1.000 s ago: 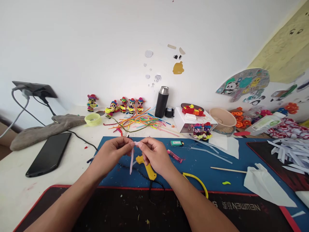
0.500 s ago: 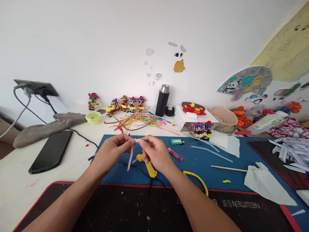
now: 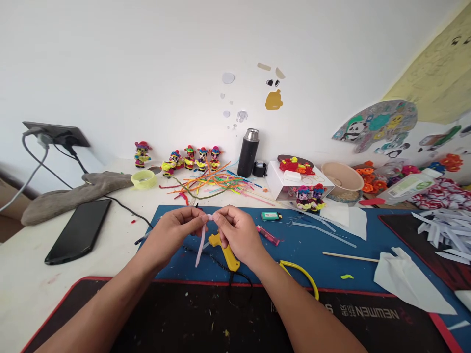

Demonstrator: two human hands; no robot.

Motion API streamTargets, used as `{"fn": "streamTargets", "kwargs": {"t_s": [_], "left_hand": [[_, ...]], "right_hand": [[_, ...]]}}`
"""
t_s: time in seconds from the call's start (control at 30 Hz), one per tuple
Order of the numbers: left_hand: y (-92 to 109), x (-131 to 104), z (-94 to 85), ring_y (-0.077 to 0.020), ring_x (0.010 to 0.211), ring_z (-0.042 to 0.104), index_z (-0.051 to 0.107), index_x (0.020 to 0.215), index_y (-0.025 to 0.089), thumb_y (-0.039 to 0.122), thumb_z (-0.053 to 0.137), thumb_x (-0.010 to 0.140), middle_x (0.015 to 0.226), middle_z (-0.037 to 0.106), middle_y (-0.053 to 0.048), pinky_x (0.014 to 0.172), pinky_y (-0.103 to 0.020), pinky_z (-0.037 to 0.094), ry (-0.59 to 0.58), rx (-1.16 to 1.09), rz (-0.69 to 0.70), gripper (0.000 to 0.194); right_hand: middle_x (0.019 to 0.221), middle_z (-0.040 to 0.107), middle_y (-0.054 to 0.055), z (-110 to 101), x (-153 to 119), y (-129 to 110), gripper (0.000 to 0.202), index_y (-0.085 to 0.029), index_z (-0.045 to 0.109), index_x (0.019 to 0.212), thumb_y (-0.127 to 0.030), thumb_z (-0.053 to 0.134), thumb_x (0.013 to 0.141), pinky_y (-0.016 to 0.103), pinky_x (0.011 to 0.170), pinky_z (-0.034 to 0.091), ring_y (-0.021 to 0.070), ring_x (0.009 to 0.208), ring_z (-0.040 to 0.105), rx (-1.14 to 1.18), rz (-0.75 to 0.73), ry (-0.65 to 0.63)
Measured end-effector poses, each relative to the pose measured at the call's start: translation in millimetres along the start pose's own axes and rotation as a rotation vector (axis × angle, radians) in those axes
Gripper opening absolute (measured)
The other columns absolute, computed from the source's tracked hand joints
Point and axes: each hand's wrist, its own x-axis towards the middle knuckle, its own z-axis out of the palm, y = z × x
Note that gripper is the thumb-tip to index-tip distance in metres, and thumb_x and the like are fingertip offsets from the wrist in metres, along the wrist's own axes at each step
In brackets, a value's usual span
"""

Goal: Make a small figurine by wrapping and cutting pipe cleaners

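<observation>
Between my two hands is a pale pink pipe cleaner (image 3: 200, 246), its loose end hanging down below my left fingers. My left hand (image 3: 176, 233) pinches it with thumb and index finger. Close beside it, my right hand (image 3: 237, 230) pinches the other end, and a short stretch shows between the fingertips. Below my right hand lies a yellow glue gun (image 3: 228, 255) on the blue mat (image 3: 294, 235), partly covered by that hand. A pink lighter (image 3: 268, 235) rests just right of my right hand.
Behind my hands lie many coloured pipe cleaners (image 3: 213, 184) and a black thermos (image 3: 248, 153). Several small figures (image 3: 202, 159) stand by the wall. At left is a phone (image 3: 78, 230); at right, a stick (image 3: 349, 256), tissue (image 3: 408, 279) and white box (image 3: 272, 184).
The pipe cleaner's hanging end has swung slightly lower, and the stretch between my fingertips looks a little more arched. Both hands keep their pinch in nearly the same place.
</observation>
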Motion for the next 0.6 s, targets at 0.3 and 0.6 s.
{"fn": "streamTargets", "kwargs": {"t_s": [0.3, 0.6], "left_hand": [[0.9, -0.2, -6.5, -0.0183, 0.071, 0.058, 0.073, 0.073, 0.021, 0.06, 0.079, 0.082, 0.071, 0.068, 0.0, 0.069, -0.028, 0.044, -0.076, 0.111, 0.027, 0.04], [6.2, -2.7, -3.5, -0.0177, 0.068, 0.057, 0.075, 0.074, 0.021, 0.059, 0.084, 0.075, 0.069, 0.068, -0.001, 0.066, -0.028, 0.045, -0.007, 0.021, 0.023, 0.04]], "right_hand": [[0.053, 0.051, -0.008, -0.7, -1.2, -2.6, 0.03, -0.02, 0.062, 0.089, -0.049, 0.064, 0.095, 0.022, 0.044, 0.039, 0.0092, 0.041, 0.049, -0.026, -0.004, -0.011], [0.055, 0.053, -0.008, -2.4, -0.1, -1.1, 0.029, -0.02, 0.062, 0.089, -0.048, 0.063, 0.096, 0.021, 0.043, 0.039, 0.0089, 0.041, 0.049, -0.021, -0.011, -0.024]]}}
